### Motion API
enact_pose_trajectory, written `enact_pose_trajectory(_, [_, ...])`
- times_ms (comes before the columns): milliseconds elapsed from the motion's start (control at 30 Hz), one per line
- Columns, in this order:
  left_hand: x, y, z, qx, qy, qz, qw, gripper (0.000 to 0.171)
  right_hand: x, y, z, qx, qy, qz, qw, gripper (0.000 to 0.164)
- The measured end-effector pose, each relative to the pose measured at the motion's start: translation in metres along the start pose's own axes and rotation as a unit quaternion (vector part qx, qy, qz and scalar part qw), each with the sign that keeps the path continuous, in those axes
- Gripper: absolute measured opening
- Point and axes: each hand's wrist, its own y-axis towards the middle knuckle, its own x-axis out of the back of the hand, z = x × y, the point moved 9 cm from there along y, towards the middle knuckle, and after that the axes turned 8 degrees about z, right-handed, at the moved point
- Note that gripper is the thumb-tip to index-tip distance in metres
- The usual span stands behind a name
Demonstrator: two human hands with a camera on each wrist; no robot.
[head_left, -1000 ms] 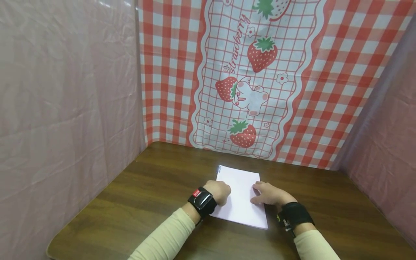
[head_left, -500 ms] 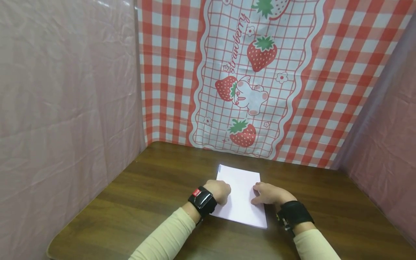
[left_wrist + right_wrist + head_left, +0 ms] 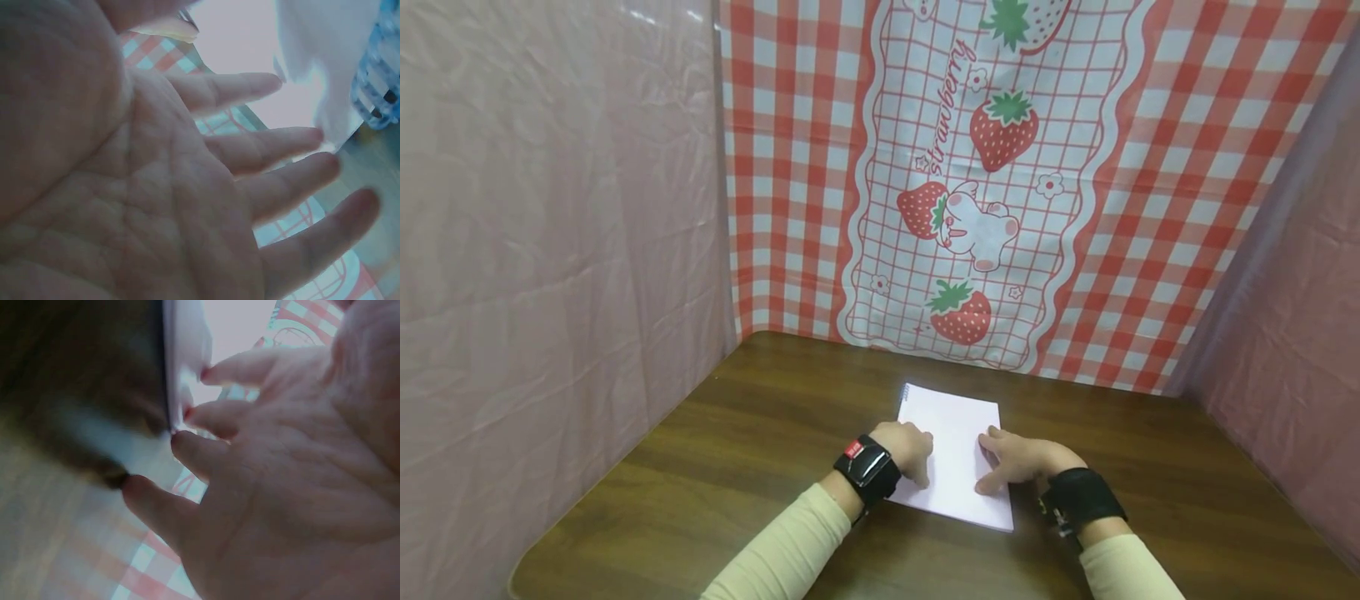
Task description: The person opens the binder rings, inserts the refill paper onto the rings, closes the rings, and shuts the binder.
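Observation:
A spiral notebook [image 3: 957, 471] with a blank white page lies flat, its blue coil [image 3: 378, 69] along the left side. My left hand [image 3: 904, 450] rests over its left part, fingers spread and nearly straight, with fingertips at the page in the left wrist view. At the right edge of the notebook is my right hand [image 3: 1021, 458], its thumb and a finger reaching onto the page. The right wrist view shows the fingers of this hand [image 3: 269, 444] extended, some tips at the page [image 3: 197, 337], others beside its edge. Neither hand grips anything.
A brown wooden table [image 3: 700, 475] bears the notebook. Behind it hangs a red-and-white checked cloth [image 3: 790, 167] with strawberries, and pink curtains [image 3: 565, 217] close off both sides. Black straps [image 3: 867, 468] sit around the wrists.
Both thumbs have moved away from the other fingers, toward the near side of the page. The notebook stays in about the same place. The head view has tilted slightly.

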Motion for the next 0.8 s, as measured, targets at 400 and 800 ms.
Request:
enact_pose_trajectory(400, [-0.006,-0.001,-0.014,-0.064,0.003,0.044,0.9970,0.072,-0.011,-0.010,0.014,0.022,-0.068,0.046,0.996,0.115])
enact_pose_trajectory(800, [-0.003,-0.001,-0.012,-0.070,0.012,0.033,0.9970,0.074,-0.015,-0.010,0.010,0.029,-0.064,0.052,0.996,0.122])
